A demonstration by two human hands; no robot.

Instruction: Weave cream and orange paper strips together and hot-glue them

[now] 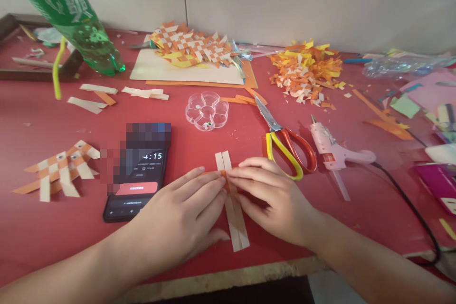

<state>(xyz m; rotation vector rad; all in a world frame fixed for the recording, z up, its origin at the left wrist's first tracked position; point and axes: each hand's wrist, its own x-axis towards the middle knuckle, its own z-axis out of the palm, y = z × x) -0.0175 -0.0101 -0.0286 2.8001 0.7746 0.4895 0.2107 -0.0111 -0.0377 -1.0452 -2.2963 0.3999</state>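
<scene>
Two cream paper strips (235,225) lie side by side, pointing away from me, on the red tabletop near its front edge. An orange paper strip (223,174) crosses them, mostly hidden under my fingers. My left hand (190,202) holds the strips down from the left, fingertips on the crossing. From the right, my right hand (276,194) grips the same crossing with fingertips and thumb close together. Left of the phone (142,171) sit small woven orange-and-cream paper fish (66,166) with stuck-on eyes.
Scissors (285,145) and a pink glue gun (335,147) with a black cord lie right. Beyond my hands is a clear flower-shaped box (206,111). Farther back are loose strips (98,89), a green bottle (85,33), a pile of woven fish (192,45) and paper scraps (306,71).
</scene>
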